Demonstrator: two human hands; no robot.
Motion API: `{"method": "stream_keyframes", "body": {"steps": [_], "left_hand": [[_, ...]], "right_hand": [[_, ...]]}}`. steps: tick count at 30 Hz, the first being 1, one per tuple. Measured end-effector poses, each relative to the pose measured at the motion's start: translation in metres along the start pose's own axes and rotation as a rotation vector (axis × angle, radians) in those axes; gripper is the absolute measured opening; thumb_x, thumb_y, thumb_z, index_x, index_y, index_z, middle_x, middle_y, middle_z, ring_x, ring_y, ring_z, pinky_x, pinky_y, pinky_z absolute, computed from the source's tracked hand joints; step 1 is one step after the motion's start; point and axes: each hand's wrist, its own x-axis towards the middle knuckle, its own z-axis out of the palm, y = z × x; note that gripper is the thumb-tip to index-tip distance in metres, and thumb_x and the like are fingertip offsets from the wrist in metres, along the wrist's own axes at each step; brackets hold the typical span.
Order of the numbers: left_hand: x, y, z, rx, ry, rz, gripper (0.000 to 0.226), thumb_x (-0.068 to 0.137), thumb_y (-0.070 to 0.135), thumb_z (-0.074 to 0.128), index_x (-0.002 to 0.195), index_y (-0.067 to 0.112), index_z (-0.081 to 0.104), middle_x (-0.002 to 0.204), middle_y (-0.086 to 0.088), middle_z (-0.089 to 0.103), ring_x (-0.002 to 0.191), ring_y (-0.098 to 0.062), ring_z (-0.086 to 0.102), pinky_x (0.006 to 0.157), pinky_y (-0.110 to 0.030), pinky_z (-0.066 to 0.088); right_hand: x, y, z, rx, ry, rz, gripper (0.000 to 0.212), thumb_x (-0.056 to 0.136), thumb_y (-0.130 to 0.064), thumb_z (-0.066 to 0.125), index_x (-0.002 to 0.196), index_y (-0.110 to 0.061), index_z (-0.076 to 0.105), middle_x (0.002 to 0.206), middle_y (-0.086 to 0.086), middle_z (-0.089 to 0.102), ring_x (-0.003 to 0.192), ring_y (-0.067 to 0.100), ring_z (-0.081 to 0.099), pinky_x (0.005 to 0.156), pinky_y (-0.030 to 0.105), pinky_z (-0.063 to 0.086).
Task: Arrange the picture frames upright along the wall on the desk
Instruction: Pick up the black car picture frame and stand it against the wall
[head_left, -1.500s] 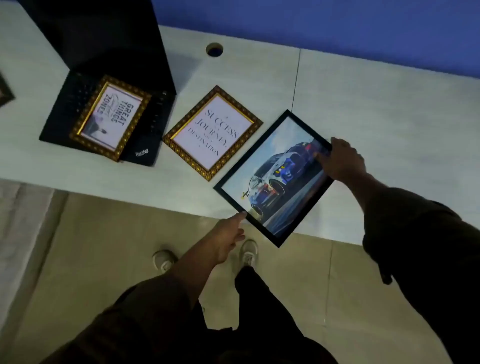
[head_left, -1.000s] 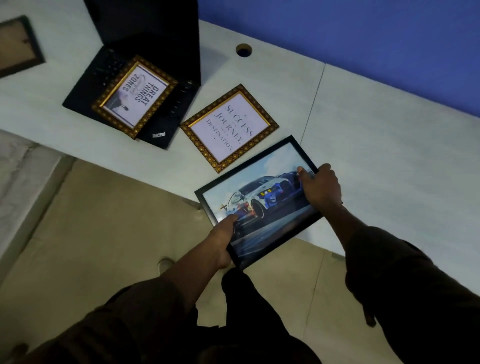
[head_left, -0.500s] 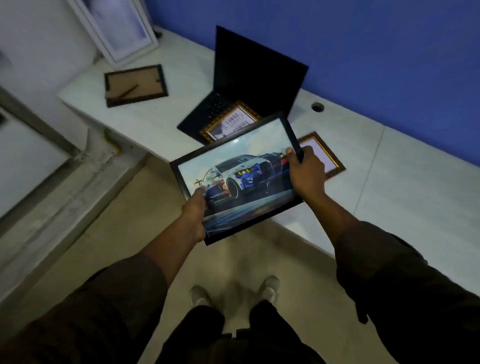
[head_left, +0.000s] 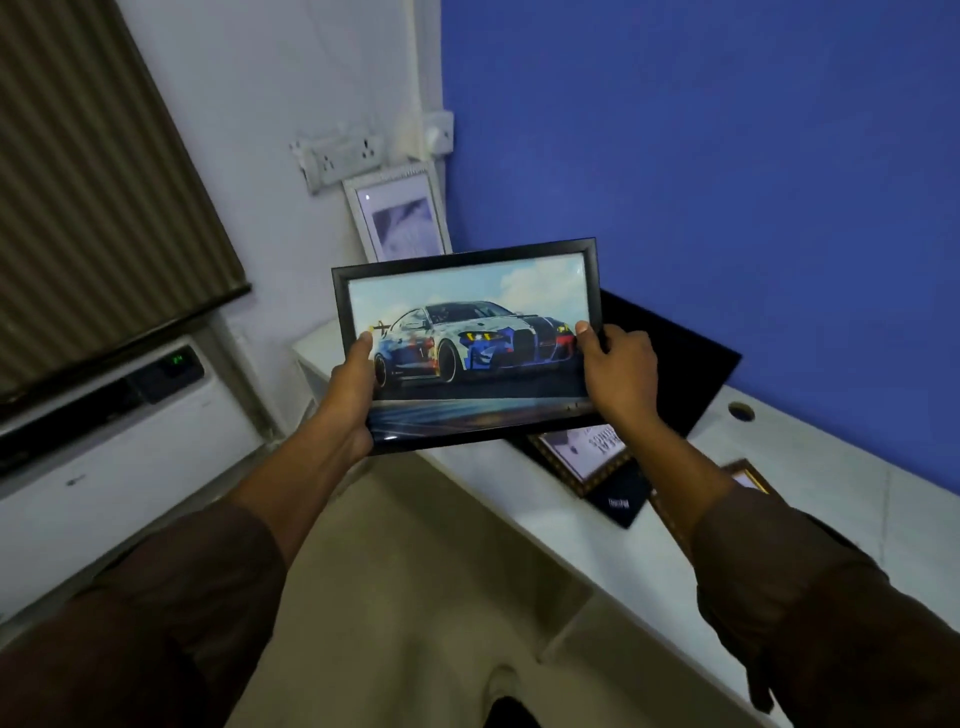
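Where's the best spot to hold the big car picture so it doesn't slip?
Probably by its two short sides, one hand coming in from each side. The car picture frame is wide and flat, so a grip at both ends should keep it level. That is how it is held now: the left hand and the right hand each pinch an end, thumbs on the glass, fingers behind.

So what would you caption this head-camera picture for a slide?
Both hands, left and right, hold a black-framed car picture above the desk, with a white frame upright at the wall.

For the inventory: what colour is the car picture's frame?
Black, seen clearly in the head view: car picture frame.
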Motion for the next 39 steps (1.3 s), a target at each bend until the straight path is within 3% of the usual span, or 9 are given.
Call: {"method": "stream_keyframes", "body": {"steps": [5, 11, 14, 18, 22, 27, 31, 35, 39], "left_hand": [[0.048, 0.070, 0.010, -0.027, 0.027, 0.154, 0.058, 0.091, 0.066, 0.046, 0.131, 0.023, 0.044, 0.113, -0.009, 0.067, 0.095, -0.030, 0.071, 0.076, -0.050, 0.061], [0.114, 0.126, 0.039, -0.004, -0.049, 0.230, 0.062, 0.089, 0.068, 0.045, 0.134, 0.025, 0.044, 0.119, -0.009, 0.067, 0.103, -0.030, 0.071, 0.086, -0.056, 0.059], [0.150, 0.145, 0.055, 0.033, -0.087, 0.233, 0.076, 0.074, 0.078, 0.051, 0.132, 0.029, 0.052, 0.123, -0.008, 0.071, 0.103, -0.029, 0.073, 0.086, -0.055, 0.059], [0.177, 0.174, 0.079, 0.071, -0.111, 0.273, 0.064, 0.090, 0.068, 0.045, 0.136, 0.025, 0.053, 0.122, -0.007, 0.071, 0.104, -0.026, 0.071, 0.091, -0.048, 0.057], [0.210, 0.197, 0.101, 0.180, -0.177, 0.327, 0.049, 0.101, 0.057, 0.037, 0.121, 0.023, 0.066, 0.112, -0.003, 0.074, 0.096, -0.016, 0.070, 0.072, -0.026, 0.050], [0.264, 0.210, 0.129, 0.307, -0.216, 0.319, 0.065, 0.096, 0.064, 0.043, 0.146, 0.022, 0.049, 0.148, -0.006, 0.054, 0.130, -0.025, 0.050, 0.101, -0.031, 0.032], [0.310, 0.212, 0.161, 0.357, -0.249, 0.317, 0.058, 0.100, 0.052, 0.047, 0.150, 0.023, 0.042, 0.153, -0.004, 0.046, 0.143, -0.023, 0.038, 0.103, -0.031, 0.025], [0.358, 0.217, 0.199, 0.348, -0.274, 0.274, 0.056, 0.098, 0.046, 0.054, 0.145, 0.017, 0.047, 0.128, 0.004, 0.054, 0.118, -0.012, 0.048, 0.092, -0.026, 0.028], [0.437, 0.227, 0.247, 0.465, -0.402, 0.184, 0.084, 0.091, 0.061, 0.055, 0.156, 0.016, 0.027, 0.162, -0.001, 0.033, 0.147, -0.022, 0.032, 0.107, -0.034, 0.026]], "right_hand": [[0.068, -0.043, 0.022, 0.019, 0.050, -0.023, 0.077, 0.090, -0.077, 0.033, 0.114, -0.017, 0.074, 0.114, 0.014, 0.065, 0.096, 0.031, 0.066, 0.087, 0.046, 0.057], [0.149, -0.063, 0.049, 0.065, 0.029, 0.024, 0.077, 0.084, -0.081, 0.033, 0.087, -0.013, 0.069, 0.103, 0.019, 0.068, 0.087, 0.034, 0.066, 0.074, 0.039, 0.052], [0.186, -0.071, 0.055, 0.024, 0.023, 0.036, 0.074, 0.093, -0.073, 0.037, 0.109, -0.008, 0.068, 0.122, 0.019, 0.060, 0.107, 0.038, 0.061, 0.086, 0.040, 0.048], [0.230, -0.074, 0.063, -0.012, 0.025, 0.047, 0.069, 0.096, -0.067, 0.041, 0.122, -0.006, 0.061, 0.131, 0.019, 0.053, 0.119, 0.040, 0.055, 0.094, 0.043, 0.046], [0.263, -0.077, 0.069, 0.002, 0.020, 0.049, 0.065, 0.095, -0.066, 0.044, 0.126, -0.011, 0.058, 0.131, 0.016, 0.054, 0.118, 0.037, 0.056, 0.089, 0.039, 0.043], [0.301, -0.071, 0.073, 0.000, 0.024, 0.117, 0.066, 0.094, -0.067, 0.045, 0.135, -0.016, 0.052, 0.137, 0.013, 0.053, 0.122, 0.034, 0.056, 0.088, 0.037, 0.041], [0.329, -0.060, 0.081, -0.026, 0.038, 0.181, 0.065, 0.095, -0.068, 0.045, 0.134, -0.016, 0.051, 0.136, 0.013, 0.056, 0.121, 0.034, 0.056, 0.083, 0.035, 0.038], [0.358, -0.043, 0.093, -0.023, 0.039, 0.284, 0.069, 0.093, -0.070, 0.044, 0.130, -0.012, 0.050, 0.131, 0.013, 0.060, 0.118, 0.036, 0.057, 0.085, 0.038, 0.042], [0.392, -0.024, 0.116, -0.013, 0.053, 0.419, 0.070, 0.094, -0.069, 0.045, 0.129, -0.008, 0.048, 0.126, 0.014, 0.061, 0.115, 0.036, 0.059, 0.082, 0.038, 0.044]]}}
